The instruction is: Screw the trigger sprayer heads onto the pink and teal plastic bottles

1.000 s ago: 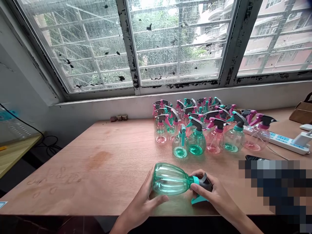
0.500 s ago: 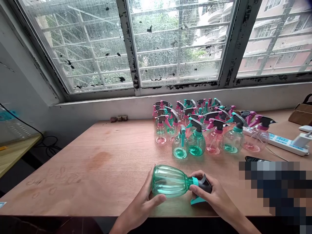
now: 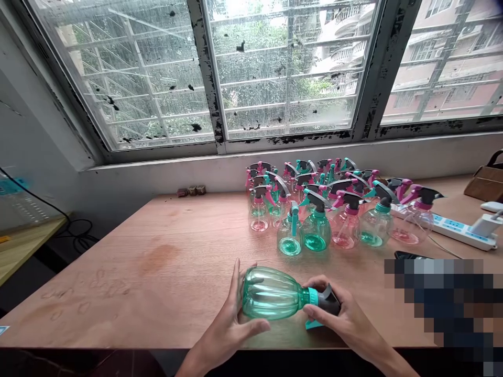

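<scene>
A green, clear plastic spray bottle [image 3: 271, 293] lies sideways in the air between my hands, above the table's front edge. Its base points left and its turquoise collar and dark spray head [image 3: 328, 301] point right. My right hand [image 3: 346, 314] is closed around the spray head, the thumb across its near side. The turquoise trigger shows below those fingers. My left hand [image 3: 236, 319] cups the base loosely. Its thumb lies along the lower side, one finger sticks up off the base, and a fingertip shows behind the bottle.
Several pink and green spray bottles [image 3: 316, 230] stand grouped at the back right of the wooden table [image 3: 137, 272]. Right of them are a white power strip [image 3: 451, 228], a phone [image 3: 411, 255] and a brown bag [image 3: 485, 183]. Small blocks [image 3: 192, 191] sit by the wall.
The bottle has turned a little about its long axis and shifted slightly left. My left hand's fingers have spread and risen at the base. My right hand keeps its hold.
</scene>
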Tool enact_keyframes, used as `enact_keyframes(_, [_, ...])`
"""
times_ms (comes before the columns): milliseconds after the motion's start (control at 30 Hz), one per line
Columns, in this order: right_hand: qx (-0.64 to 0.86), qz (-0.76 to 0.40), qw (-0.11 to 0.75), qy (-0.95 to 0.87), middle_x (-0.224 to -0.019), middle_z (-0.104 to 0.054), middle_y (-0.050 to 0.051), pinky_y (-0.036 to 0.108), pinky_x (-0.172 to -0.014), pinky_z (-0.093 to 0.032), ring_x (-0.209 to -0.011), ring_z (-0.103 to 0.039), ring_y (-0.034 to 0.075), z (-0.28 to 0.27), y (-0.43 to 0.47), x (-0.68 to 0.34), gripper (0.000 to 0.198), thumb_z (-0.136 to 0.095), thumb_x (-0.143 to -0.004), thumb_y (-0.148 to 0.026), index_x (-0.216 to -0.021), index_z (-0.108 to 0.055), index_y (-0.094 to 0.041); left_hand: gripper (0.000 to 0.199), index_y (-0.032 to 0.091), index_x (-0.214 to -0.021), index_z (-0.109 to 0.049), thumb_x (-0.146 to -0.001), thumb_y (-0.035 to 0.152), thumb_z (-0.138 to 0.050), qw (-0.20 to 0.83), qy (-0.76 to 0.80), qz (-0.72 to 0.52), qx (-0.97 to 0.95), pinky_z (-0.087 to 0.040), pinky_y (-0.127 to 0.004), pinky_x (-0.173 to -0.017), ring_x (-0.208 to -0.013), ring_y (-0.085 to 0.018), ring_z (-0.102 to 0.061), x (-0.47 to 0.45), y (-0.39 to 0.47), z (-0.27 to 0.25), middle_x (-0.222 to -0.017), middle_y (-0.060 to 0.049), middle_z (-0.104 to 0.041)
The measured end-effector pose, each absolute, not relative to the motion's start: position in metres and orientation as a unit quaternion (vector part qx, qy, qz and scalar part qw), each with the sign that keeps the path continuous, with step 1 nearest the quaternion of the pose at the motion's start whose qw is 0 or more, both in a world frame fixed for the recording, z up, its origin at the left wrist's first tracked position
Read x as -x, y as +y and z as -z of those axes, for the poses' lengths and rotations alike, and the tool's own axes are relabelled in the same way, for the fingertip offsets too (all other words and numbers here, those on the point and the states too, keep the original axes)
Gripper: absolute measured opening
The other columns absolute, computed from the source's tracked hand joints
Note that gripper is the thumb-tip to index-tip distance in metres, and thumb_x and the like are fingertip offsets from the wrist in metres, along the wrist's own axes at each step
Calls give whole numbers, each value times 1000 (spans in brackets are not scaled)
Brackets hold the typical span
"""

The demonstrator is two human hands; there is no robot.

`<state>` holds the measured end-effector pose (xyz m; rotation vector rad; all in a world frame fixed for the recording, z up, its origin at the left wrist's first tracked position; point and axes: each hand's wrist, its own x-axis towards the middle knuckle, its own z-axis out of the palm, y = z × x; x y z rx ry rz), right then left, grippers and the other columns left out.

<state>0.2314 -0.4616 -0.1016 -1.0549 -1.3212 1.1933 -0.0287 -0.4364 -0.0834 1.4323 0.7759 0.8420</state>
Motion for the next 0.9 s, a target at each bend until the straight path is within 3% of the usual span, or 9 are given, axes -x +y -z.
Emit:
enact_keyframes(100, [437, -497, 509, -550, -81, -62, -2, 30, -63, -57, -70, -64, 18, 100, -462, -231, 25, -75, -83, -39, -98, -66, -21, 100, 35, -156, -6, -85, 37, -76, 593, 336, -346, -645, -16, -48, -124, -151, -30, -19, 30, -437, 81, -166, -7, -14])
enact_keyframes(167, [440, -499, 511, -544, -75, -62, -3, 31, -63, -57, -66, -65, 18, 100, -462, -232, 26, -75, -83, -41, -98, -66, -21, 94, 37, -155, -12, -86, 32, -75, 564, 345, -331, -673, -15, -47, -125, -151, -29, -19, 31, -436, 80, -166, -4, -17])
enact_keyframes(333, [443, -496, 508, -548, -68, -65, -2, 32, -63, -57, -63, -67, 20, 99, -461, -232, 27, -72, -85, -43, -98, -66, -20, 98, 42, -155, 6, -91, 30, -68, 526, 358, -329, -698, -4, -51, -125, -152, -28, -15, 31, -437, 84, -167, -2, -11])
enact_keyframes(433, [445, -489, 504, -556, -74, -65, -2, 30, -63, -57, -66, -67, 19, 96, -462, -232, 25, -73, -84, -41, -97, -67, -21, 109, 40, -154, 12, -87, 34, -74, 564, 351, -335, -668, -12, -50, -125, -152, -29, -12, 30, -437, 84, -168, -4, -3])
enact_keyframes(633, [441, -495, 499, -558, -77, -64, -2, 30, -64, -57, -67, -67, 19, 94, -464, -232, 23, -73, -85, -39, -98, -66, -21, 98, 39, -156, -8, -85, 35, -75, 565, 352, -336, -666, -16, -50, -124, -151, -32, -16, 30, -434, 83, -167, -4, -9])
enact_keyframes(767, [435, -504, 509, -546, -73, -64, -2, 32, -64, -59, -65, -68, 19, 97, -462, -232, 23, -73, -85, -40, -96, -66, -21, 95, 46, -154, -4, -89, 29, -71, 536, 352, -341, -687, -10, -52, -124, -151, -31, -18, 31, -433, 87, -167, -1, -13])
enact_keyframes(900, [434, -502, 514, -544, -74, -63, -3, 30, -63, -59, -65, -68, 18, 99, -461, -231, 24, -74, -84, -40, -95, -65, -21, 104, 40, -156, -2, -84, 30, -77, 538, 358, -335, -686, -11, -53, -124, -152, -32, -13, 32, -433, 88, -167, -4, -10])
